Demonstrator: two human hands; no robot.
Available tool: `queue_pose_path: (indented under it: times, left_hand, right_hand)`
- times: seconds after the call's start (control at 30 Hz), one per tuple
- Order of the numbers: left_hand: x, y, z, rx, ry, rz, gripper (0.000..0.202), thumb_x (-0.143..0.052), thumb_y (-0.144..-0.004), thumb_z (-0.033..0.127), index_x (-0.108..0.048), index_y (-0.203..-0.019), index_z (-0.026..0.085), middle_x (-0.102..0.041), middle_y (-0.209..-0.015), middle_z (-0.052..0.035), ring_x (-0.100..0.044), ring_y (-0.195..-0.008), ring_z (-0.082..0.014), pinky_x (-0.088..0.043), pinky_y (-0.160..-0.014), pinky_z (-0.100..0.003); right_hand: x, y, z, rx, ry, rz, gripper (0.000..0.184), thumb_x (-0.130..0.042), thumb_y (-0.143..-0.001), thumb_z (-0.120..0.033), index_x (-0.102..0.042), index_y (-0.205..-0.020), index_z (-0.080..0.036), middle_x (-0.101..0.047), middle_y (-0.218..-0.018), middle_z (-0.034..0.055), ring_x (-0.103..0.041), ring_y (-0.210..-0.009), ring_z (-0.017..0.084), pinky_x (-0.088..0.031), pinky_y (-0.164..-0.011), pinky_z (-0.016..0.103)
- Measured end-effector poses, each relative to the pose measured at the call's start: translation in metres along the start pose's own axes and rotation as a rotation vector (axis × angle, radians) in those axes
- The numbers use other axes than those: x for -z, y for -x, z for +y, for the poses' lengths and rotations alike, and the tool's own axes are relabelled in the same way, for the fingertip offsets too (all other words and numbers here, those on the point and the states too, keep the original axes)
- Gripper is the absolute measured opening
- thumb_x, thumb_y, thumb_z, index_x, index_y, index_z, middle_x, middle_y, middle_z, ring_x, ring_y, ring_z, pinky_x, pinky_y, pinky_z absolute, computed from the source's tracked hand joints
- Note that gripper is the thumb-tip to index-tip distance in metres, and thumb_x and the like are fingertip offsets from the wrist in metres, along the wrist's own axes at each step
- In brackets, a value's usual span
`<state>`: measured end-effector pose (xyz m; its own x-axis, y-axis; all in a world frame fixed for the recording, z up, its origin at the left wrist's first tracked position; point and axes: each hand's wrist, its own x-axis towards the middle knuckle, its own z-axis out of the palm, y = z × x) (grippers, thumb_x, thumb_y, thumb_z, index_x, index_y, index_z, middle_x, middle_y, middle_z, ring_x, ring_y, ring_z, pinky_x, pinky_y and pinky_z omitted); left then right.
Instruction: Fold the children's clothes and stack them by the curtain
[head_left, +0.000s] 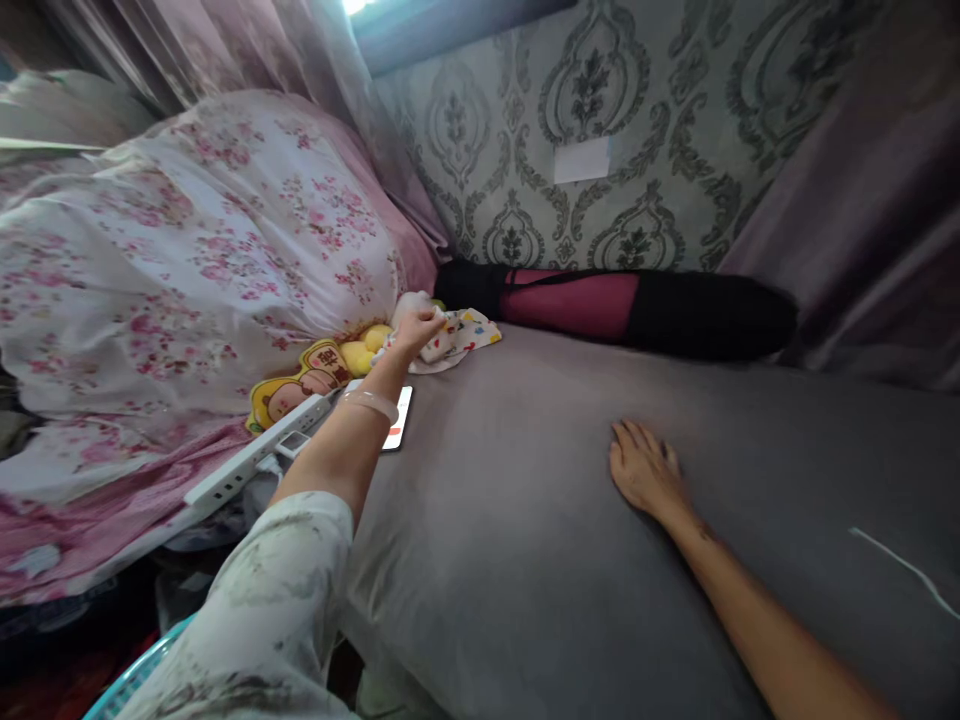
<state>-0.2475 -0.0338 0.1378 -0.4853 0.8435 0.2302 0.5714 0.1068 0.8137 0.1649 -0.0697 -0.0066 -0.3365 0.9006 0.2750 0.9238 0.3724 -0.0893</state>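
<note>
My left hand (418,328) reaches to the far left corner of the grey sheet (510,520), its fingers closed on a white cloth with coloured spots (469,338). Part of the cloth is hidden behind the hand. Close beside it are yellow plush pieces (367,350) and a yellow cushion with cartoon figures (289,395). Beneath my left forearm lies a phone (401,420) with a lit screen, partly covered. My right hand (646,470) rests palm down on the sheet, fingers stretched out and holding nothing.
A long black and maroon bag (577,305) lies along the patterned wall. On the left are a white power strip (259,450) with plugs and a floral cover (217,240). A white cable (904,565) lies at right; a blue basket (139,670) stands lower left.
</note>
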Motion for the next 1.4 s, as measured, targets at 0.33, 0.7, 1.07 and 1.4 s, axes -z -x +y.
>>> queue_pose_path:
  times: [0.33,0.7,1.07,1.4]
  left_hand:
    - [-0.059,0.041,0.09,0.143,0.846,-0.274,0.016,-0.075,-0.073,0.023,-0.062,-0.08,0.015,-0.064,-0.066,-0.0003,-0.06,-0.058,-0.0101,-0.049,-0.059,-0.021]
    - [-0.113,0.115,0.132,0.22,1.109,-0.426,0.009,-0.065,-0.082,0.013,-0.057,-0.079,0.013,-0.063,-0.065,-0.0004,-0.063,-0.058,-0.0104,-0.052,-0.067,-0.025]
    - [-0.133,0.176,0.14,0.111,1.052,-0.485,0.025,-0.079,-0.068,0.025,-0.057,-0.067,0.014,-0.06,-0.061,0.0012,-0.059,-0.055,-0.0089,-0.051,-0.062,-0.023]
    - [-0.119,0.197,0.145,-0.451,0.158,-0.046,0.014,-0.064,-0.077,0.028,-0.071,-0.071,0.018,-0.058,-0.077,-0.004,-0.057,-0.083,-0.0198,-0.045,-0.078,-0.033]
  right_hand:
    - [0.004,0.003,-0.004,0.012,-0.032,0.039,0.05,-0.025,-0.094,-0.027,-0.049,-0.135,-0.012,-0.046,-0.143,0.0148,-0.039,-0.132,0.03,-0.025,-0.108,0.054]
    - [0.027,-0.015,-0.005,-0.189,-0.749,0.155,0.034,-0.04,-0.09,-0.033,-0.067,-0.105,-0.018,-0.069,-0.111,0.0129,-0.063,-0.106,0.023,-0.045,-0.095,0.04]
    - [0.105,-0.013,-0.055,-0.134,-1.299,0.412,0.034,-0.067,-0.073,-0.054,-0.061,-0.079,-0.021,-0.066,-0.076,0.0021,-0.06,-0.07,0.016,-0.048,-0.07,0.03]
    - [0.105,-0.008,-0.035,-0.258,-1.762,-0.004,0.037,-0.071,-0.069,-0.057,-0.059,-0.074,-0.022,-0.064,-0.068,-0.0031,-0.059,-0.064,0.013,-0.048,-0.065,0.028]
